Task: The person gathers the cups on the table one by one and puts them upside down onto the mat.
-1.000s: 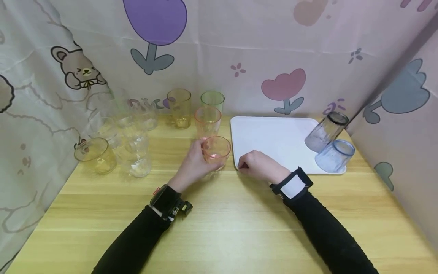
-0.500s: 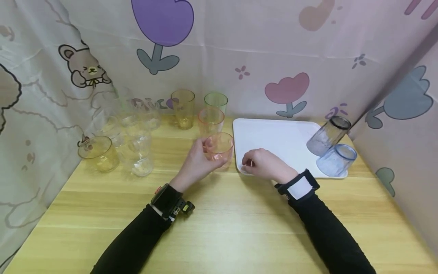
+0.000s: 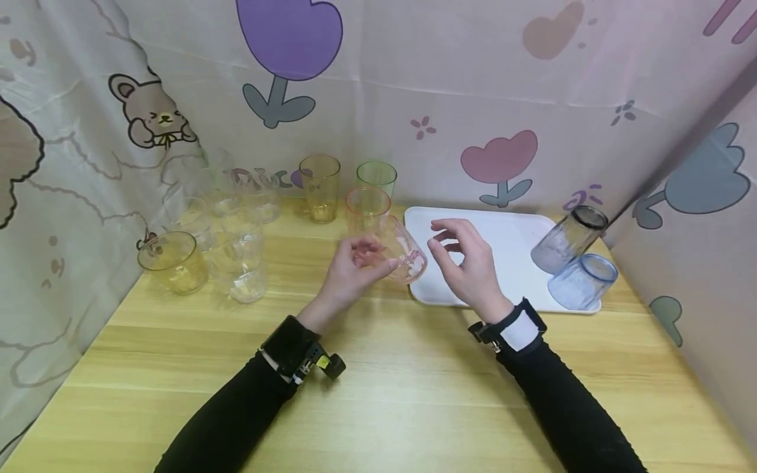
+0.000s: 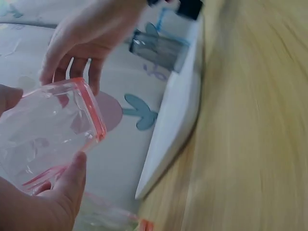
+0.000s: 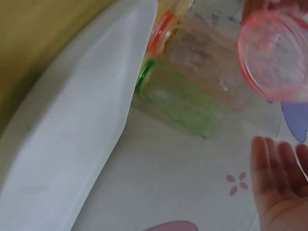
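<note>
My left hand grips a clear glass tumbler tinted pink, which is tilted over on its side above the table near the tray's left edge. In the left wrist view, the left thumb presses against the tumbler's side. My right hand is raised over the tray, its fingers loosely bent and apart, with nothing in them; one end of the tumbler faces it across a small gap. Another pink tumbler stands just behind, with a green tumbler beyond it.
On the white tray, a dark grey glass and a blue glass sit at the right end. A tall amber glass stands at the back. Several clear glasses and a wide amber glass occupy the table's left.
The pink tumbler has gone from upright to tilted, lifted and shifted slightly right by the left hand. My right hand has risen from the tray's front edge and its fingers have uncurled.
</note>
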A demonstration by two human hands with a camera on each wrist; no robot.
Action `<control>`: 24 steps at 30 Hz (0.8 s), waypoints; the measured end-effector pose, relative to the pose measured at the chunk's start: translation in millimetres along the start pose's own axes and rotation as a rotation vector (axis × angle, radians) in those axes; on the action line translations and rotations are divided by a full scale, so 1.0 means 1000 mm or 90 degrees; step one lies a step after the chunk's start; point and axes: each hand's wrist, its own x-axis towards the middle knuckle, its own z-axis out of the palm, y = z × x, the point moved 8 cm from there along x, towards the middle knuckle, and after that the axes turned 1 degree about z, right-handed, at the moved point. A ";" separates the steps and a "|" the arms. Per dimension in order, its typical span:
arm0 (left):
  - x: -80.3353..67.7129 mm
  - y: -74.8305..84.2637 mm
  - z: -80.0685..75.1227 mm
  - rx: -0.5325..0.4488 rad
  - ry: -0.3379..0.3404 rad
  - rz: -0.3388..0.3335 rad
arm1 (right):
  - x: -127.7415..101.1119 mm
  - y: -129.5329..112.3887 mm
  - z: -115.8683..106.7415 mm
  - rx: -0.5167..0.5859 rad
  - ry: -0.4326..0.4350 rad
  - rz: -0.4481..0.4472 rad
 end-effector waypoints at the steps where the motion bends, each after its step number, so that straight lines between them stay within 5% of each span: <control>1: 0.000 0.001 0.001 -0.027 -0.001 0.000 | -0.001 -0.002 0.000 0.018 0.013 -0.012; 4: 0.000 0.003 0.006 -0.109 -0.011 -0.011 | -0.003 -0.008 0.002 0.062 0.030 -0.050; 11: -0.006 -0.002 0.017 -0.321 -0.034 -0.113 | -0.007 -0.017 0.011 0.077 0.022 -0.078; 24: -0.008 -0.006 0.023 -0.403 -0.083 -0.136 | -0.011 -0.025 0.021 0.095 0.013 -0.122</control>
